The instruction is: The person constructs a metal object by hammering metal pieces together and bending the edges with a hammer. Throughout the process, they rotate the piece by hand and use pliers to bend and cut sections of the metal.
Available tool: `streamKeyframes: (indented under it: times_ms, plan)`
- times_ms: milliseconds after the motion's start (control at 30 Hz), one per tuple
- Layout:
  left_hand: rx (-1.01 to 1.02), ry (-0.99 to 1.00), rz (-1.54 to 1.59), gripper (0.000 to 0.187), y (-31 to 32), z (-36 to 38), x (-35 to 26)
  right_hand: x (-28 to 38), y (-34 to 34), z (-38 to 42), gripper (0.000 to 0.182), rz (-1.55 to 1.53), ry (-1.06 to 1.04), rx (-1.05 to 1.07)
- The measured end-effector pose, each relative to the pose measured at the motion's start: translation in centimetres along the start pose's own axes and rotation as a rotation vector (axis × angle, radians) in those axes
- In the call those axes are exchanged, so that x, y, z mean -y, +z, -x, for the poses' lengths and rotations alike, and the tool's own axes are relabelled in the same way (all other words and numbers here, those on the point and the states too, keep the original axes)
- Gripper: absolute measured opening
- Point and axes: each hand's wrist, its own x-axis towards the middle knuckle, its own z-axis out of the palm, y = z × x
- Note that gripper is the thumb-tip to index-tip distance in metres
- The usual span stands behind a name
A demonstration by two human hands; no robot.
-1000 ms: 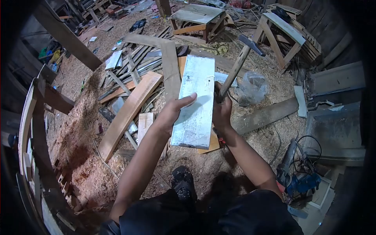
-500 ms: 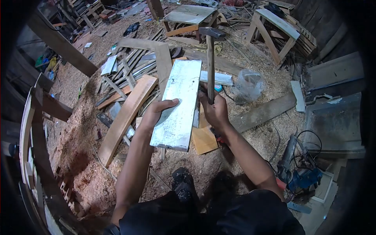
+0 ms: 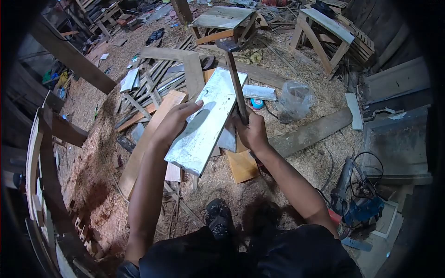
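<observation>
A white-painted wooden board (image 3: 199, 132), scuffed and tilted, is held up in front of me. My left hand (image 3: 174, 123) grips its left edge, thumb lying on the painted face and the other fingers hidden beneath. In my right hand (image 3: 252, 132) is a hammer (image 3: 236, 78), its wooden handle upright and its dark metal head at the top. That hand is close against the board's right edge, and the handle overlaps the board's upper right corner. A small dark hole shows near the board's far end.
Sawdust covers the floor. A long brown plank (image 3: 153, 139) and a pile of strips (image 3: 162, 76) lie ahead to the left. A blue tape measure (image 3: 257, 104) and a plastic bag (image 3: 296, 99) are beyond my right hand. A blue corded power tool (image 3: 364, 211) rests at right; low wooden tables (image 3: 222, 18) stand farther back.
The board has turned clockwise and come down to the left, with my left hand shifting along it. The hammer has tipped left, so its handle now crosses the board's corner.
</observation>
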Motion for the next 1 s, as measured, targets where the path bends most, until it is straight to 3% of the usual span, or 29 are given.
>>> streamKeyframes:
  times_ms: [133, 233, 267, 300, 333, 433, 567, 600, 633, 700, 767, 833, 867, 1000]
  plan:
    - [-0.057, 0.054, 0.123, 0.038, -0.2, -1.5, 1.8, -0.7, -0.1, -0.1, 0.017, 0.009, -0.072, -0.025]
    - [-0.182, 0.356, 0.042, 0.037, -1.4, -4.4, 5.4, -1.0, -0.5, -0.3, 0.017, 0.004, -0.042, -0.029]
    - [-0.123, 0.557, -0.077, 0.038, -2.6, -6.6, 7.9, -1.1, -0.4, -0.4, 0.019, -0.028, -0.058, -0.045]
    - [-0.076, 0.562, -0.026, 0.038, -2.5, -7.4, 8.6, -1.2, -0.4, -0.5, 0.022, -0.062, -0.074, -0.060]
    - [-0.028, 0.567, 0.024, 0.037, -1.5, -8.1, 9.1, -0.5, -0.8, -0.6, 0.020, -0.078, 0.057, -0.008]
    - [0.049, 0.575, 0.124, 0.035, 0.2, -9.4, 9.5, -1.1, -0.7, -1.4, 0.019, -0.179, -0.021, 0.067]
    - [0.115, 0.586, 0.223, 0.034, 1.9, -10.8, 9.3, 0.1, -1.7, -1.8, 0.018, -0.267, 0.130, 0.100]
    - [0.116, 0.565, 0.222, 0.030, 1.8, -10.5, 9.6, -1.7, -1.0, -1.4, 0.019, -0.434, 0.107, 0.057]
    - [-0.019, 0.710, -0.010, 0.025, 2.4, -9.4, 9.4, -2.1, -1.5, -0.5, 0.022, -0.290, 0.162, 0.061]
    - [-0.174, 0.409, -0.230, 0.026, 4.0, -6.8, 7.5, 0.5, -0.5, 0.4, 0.024, -0.352, 0.326, -0.154]
    - [-0.230, 0.408, -0.402, 0.035, 4.1, -6.4, 8.9, -6.2, -0.3, 0.5, 0.027, -0.159, 0.046, -0.218]
    - [-0.230, 0.346, -0.452, 0.038, 4.2, -6.8, 10.8, -4.6, -1.0, 1.7, 0.030, -0.447, 0.381, -0.094]
    - [-0.224, 0.268, -0.535, 0.039, 4.0, -6.8, 11.2, -6.1, -1.0, 1.8, 0.026, -0.544, 0.390, -0.055]
    - [-0.134, 0.322, -0.499, 0.044, 3.2, -7.6, 15.2, -6.5, -0.4, 2.2, 0.021, -0.632, 0.479, -0.072]
